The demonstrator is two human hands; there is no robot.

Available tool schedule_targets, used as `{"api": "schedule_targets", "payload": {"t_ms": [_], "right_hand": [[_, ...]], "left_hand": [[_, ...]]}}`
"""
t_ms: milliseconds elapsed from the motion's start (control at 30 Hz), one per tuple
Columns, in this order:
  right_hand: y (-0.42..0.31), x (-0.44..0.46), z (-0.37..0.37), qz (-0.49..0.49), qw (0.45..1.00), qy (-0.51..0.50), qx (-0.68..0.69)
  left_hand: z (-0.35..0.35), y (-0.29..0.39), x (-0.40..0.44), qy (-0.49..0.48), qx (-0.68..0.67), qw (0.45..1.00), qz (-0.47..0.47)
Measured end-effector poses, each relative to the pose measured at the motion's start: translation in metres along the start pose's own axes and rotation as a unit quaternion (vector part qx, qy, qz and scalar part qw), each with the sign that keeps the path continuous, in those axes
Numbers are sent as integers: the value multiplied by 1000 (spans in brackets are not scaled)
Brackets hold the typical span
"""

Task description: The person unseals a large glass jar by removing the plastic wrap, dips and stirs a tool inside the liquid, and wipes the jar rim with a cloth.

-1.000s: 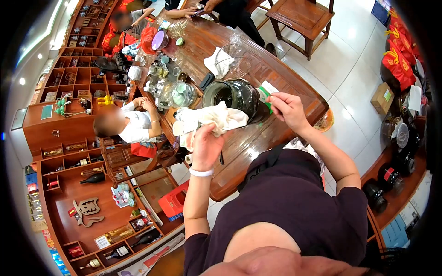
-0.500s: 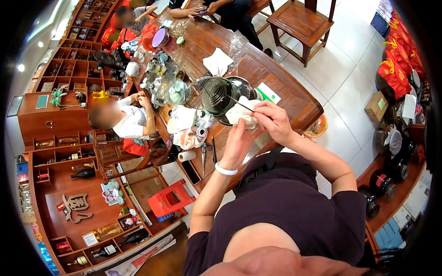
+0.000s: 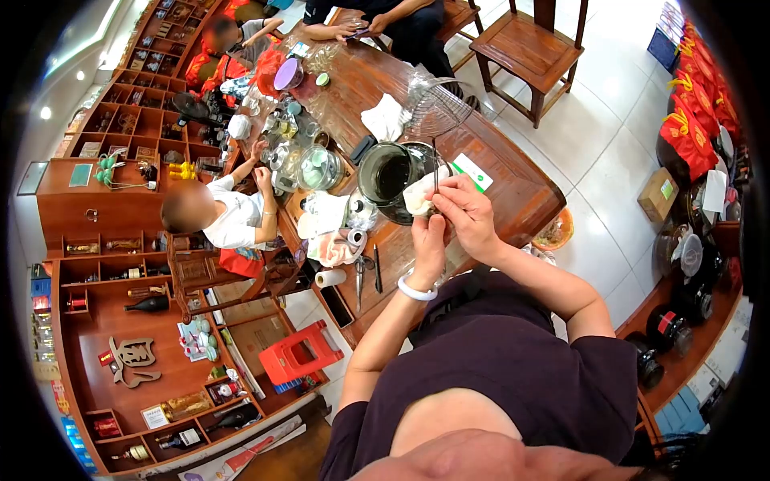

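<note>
My right hand pinches the thin dark handle of a round wire strainer, whose wire head reaches past the jar. My left hand is closed on a white cloth, held round the lower handle close to my right fingers. Just beyond the cloth, a wide glass jar with dark contents stands on the wooden table. A white and green card lies to its right. The far side of the jar has a folded white cloth and a dark phone-like object.
Glass jars, scissors, a white roll and a phone are on the left of the table. A person in white sits at left; another person's hands are beyond. A wooden chair stands behind.
The strainer swung from over the jar mouth to beyond it. Both hands came together; the cloth, earlier spread in my left hand, is now bunched at the handle.
</note>
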State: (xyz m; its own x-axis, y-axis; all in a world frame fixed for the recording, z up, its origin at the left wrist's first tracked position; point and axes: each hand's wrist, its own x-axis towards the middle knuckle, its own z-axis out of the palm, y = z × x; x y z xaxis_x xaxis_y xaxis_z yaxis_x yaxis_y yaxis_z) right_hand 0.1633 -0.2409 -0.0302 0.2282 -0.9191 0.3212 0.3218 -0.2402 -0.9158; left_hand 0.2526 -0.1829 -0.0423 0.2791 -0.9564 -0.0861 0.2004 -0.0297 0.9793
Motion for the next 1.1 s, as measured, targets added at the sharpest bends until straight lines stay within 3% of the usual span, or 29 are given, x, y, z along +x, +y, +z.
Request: {"api": "schedule_targets", "payload": {"t_ms": [33,200,333,400,467,533,567,600,667,733,800,867,933,1000,1033,1067,1100], "right_hand": [[1,3,-5,-49,997,-11,-56],[-3,1,-14,-105,989,-10,-102],[-9,-12,-14,-180,957,-91,-206],[-11,-19,-9,-218,927,-185,-242],[-5,-22,-6,-214,932,-182,-228],[-1,-20,-8,-139,957,-193,-165],[-4,-16,-9,-129,972,-137,-143],[-13,-12,-16,-51,981,-119,-144],[-24,-2,-12,-42,986,-86,-135],[-15,-7,-1,-109,949,-222,-196],[7,-20,17,-167,946,-221,-168],[19,-24,19,-118,960,-216,-135],[33,-21,17,-74,987,-140,-38],[33,-4,4,16,999,-44,-9],[35,8,-3,116,993,7,33],[63,23,-8,121,992,47,3],[77,43,-13,120,990,49,56]], "left_hand": [[-1,-4,2,18,-46,999,6],[-3,29,5,76,-25,996,-32],[-11,39,3,12,-63,996,-61],[-10,37,1,63,-48,997,-26],[-12,39,-1,89,-40,995,-10],[-21,48,-8,53,-47,996,-56],[-26,50,-13,69,4,996,-64],[-29,48,-15,86,13,995,-58],[-29,54,-23,59,37,996,-49],[-32,49,-32,56,32,996,-62],[-37,47,-40,38,63,992,-105],[-46,43,-41,0,83,989,-123],[-47,42,-40,-41,103,988,-106],[-47,45,-38,54,127,985,-101],[-52,45,-33,85,120,986,-83],[-62,44,-27,117,112,985,-68],[-72,39,-18,154,93,982,-50]]}}
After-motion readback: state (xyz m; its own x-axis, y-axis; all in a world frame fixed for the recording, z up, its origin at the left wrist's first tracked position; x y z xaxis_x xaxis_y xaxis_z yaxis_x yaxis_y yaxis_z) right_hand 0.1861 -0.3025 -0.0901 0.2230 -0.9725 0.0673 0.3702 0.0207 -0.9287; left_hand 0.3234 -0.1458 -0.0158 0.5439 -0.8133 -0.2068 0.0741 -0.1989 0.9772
